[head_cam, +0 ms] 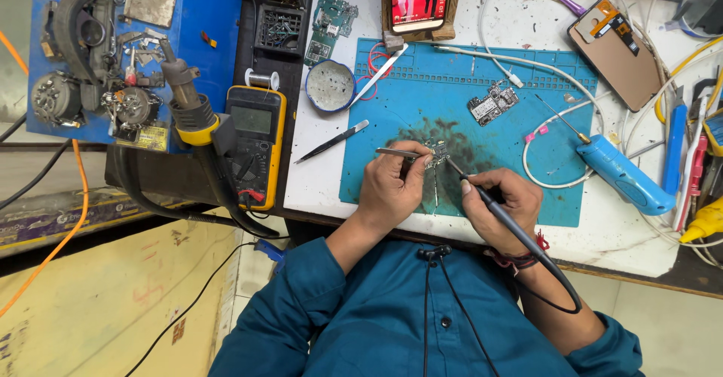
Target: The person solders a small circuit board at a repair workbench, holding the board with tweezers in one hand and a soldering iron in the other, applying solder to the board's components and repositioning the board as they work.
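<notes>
Your left hand (pixel 388 189) pinched tweezers (pixel 399 152), pinning the small board (pixel 437 151) on the mat (pixel 407 98); your right hand (pixel 497 204) gripped the iron (pixel 482 196) pen-style, tip at it.

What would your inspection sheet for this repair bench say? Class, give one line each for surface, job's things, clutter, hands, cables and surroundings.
Surface: blue work mat on white table, darkly stained at centre.
Job's things: small circuit board; tweezers; soldering iron.
Clutter: multimeter, second board, round tin, blue tool.
Hands: left hand grips tweezers; right hand holds iron, tip at board.
Cables: white cable loops over mat.
Surroundings: blue box of parts at the left of the view.
</notes>
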